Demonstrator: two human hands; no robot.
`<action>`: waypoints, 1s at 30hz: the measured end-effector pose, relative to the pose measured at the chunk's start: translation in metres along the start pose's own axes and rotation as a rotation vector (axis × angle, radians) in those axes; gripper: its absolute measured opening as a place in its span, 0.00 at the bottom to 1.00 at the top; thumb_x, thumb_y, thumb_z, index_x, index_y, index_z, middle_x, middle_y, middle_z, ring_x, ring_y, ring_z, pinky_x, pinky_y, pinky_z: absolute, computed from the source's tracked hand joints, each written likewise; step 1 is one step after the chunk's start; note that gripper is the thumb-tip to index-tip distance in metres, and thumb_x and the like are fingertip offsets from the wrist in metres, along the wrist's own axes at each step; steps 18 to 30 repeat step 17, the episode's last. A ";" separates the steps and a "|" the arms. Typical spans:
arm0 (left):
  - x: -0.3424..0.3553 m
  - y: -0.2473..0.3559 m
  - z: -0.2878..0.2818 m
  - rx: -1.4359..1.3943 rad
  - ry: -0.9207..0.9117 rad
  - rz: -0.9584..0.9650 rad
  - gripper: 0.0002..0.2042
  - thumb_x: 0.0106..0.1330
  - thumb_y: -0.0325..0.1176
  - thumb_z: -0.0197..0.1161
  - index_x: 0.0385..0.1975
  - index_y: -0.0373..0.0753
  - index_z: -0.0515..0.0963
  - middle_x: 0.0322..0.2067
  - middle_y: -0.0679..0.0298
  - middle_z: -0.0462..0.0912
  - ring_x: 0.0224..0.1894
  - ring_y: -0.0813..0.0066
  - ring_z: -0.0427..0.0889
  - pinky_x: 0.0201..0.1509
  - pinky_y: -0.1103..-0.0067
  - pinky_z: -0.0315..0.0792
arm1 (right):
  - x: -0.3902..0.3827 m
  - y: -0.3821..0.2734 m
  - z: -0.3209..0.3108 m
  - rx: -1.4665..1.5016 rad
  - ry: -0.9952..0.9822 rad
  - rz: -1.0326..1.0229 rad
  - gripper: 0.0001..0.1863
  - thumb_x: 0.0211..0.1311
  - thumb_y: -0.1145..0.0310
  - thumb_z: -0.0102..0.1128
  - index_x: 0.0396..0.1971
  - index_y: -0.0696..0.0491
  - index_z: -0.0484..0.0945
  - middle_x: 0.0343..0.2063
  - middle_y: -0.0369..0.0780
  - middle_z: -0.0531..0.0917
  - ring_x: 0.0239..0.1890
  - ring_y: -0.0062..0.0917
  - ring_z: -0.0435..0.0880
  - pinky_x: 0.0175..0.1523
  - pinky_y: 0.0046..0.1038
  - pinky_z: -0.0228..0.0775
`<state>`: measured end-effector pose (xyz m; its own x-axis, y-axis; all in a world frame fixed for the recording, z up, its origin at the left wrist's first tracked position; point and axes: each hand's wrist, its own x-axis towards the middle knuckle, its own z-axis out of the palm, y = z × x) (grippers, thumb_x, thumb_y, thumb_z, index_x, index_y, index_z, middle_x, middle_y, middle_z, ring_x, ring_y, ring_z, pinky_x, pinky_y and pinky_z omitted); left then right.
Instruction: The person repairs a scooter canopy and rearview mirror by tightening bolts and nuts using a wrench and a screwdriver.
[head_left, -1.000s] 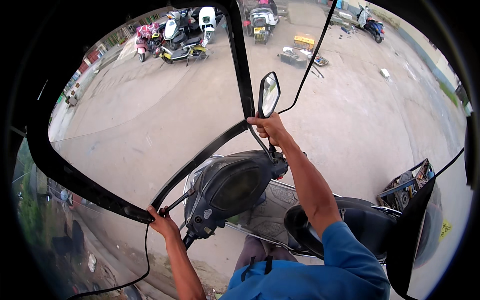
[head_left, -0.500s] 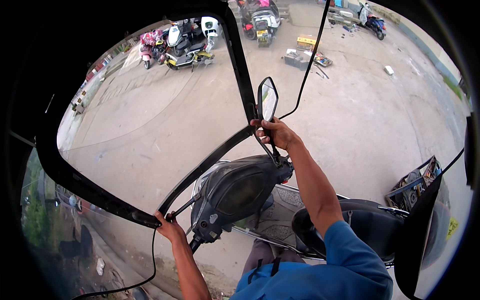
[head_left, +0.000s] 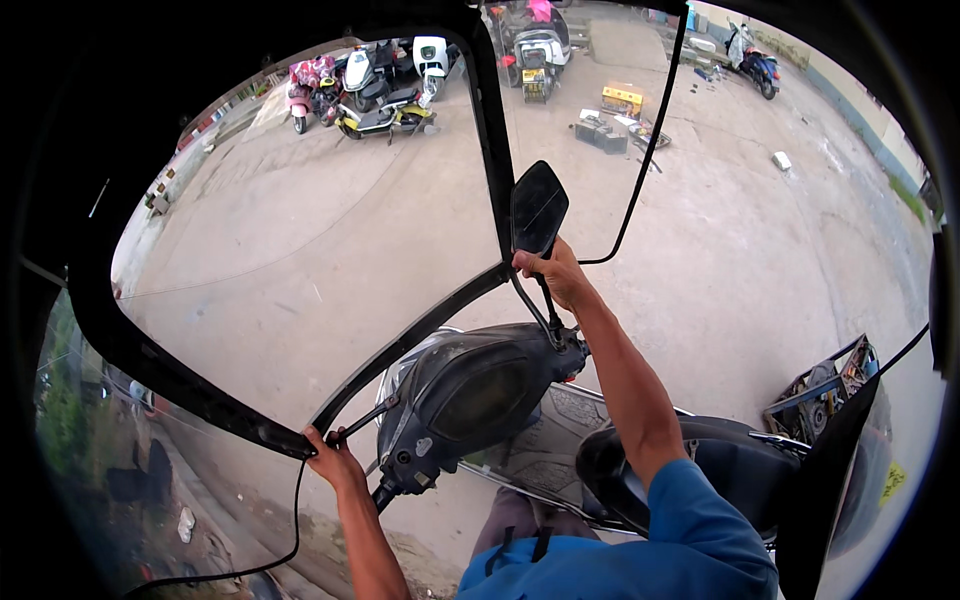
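Observation:
A black frame [head_left: 410, 333] with a clear windshield sheet stands in front of a dark scooter [head_left: 470, 390]. My left hand [head_left: 335, 465] is closed on the frame's lower left corner, beside a black rod reaching toward the handlebar. On the right, my right hand [head_left: 560, 275] is closed around the lower end of the rear-view mirror [head_left: 539, 208], where its stem meets the frame's upright bar. The mirror's face looks dark. My right fingers are partly hidden behind the mirror's base.
The scooter's black seat [head_left: 690, 460] lies under my right arm. A crate of parts [head_left: 825, 385] stands on the ground at right. Farther off are a yellow box [head_left: 622, 100], a grey case [head_left: 600, 135] and several parked scooters [head_left: 385, 115]. A black cable [head_left: 297, 510] hangs at lower left.
The mirror has turned in my right hand, from a narrow bright face to a broader dark one. My left hand keeps its hold on the frame corner. The view has shifted slightly.

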<state>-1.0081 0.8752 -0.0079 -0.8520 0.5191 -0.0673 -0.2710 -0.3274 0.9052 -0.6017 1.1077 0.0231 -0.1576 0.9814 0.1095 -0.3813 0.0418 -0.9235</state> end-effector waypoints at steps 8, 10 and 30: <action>0.000 0.002 0.002 0.015 0.025 0.000 0.19 0.68 0.44 0.66 0.49 0.39 0.69 0.39 0.65 0.70 0.31 0.75 0.68 0.44 0.71 0.76 | -0.010 0.005 0.038 -0.387 0.361 -0.223 0.33 0.55 0.76 0.68 0.61 0.58 0.63 0.46 0.45 0.81 0.46 0.31 0.83 0.54 0.30 0.72; 0.001 -0.002 0.002 -0.004 0.017 0.000 0.20 0.68 0.44 0.66 0.49 0.40 0.69 0.39 0.65 0.70 0.31 0.75 0.68 0.45 0.71 0.76 | -0.012 -0.001 0.047 -0.580 0.453 -0.279 0.37 0.55 0.75 0.66 0.65 0.56 0.60 0.46 0.48 0.82 0.44 0.38 0.85 0.51 0.32 0.74; 0.004 -0.004 -0.003 0.039 -0.004 -0.026 0.23 0.67 0.45 0.67 0.54 0.41 0.68 0.45 0.64 0.69 0.35 0.72 0.68 0.46 0.69 0.76 | -0.035 -0.001 0.047 -0.795 0.438 0.066 0.47 0.56 0.52 0.71 0.70 0.48 0.54 0.59 0.43 0.76 0.60 0.34 0.77 0.63 0.41 0.65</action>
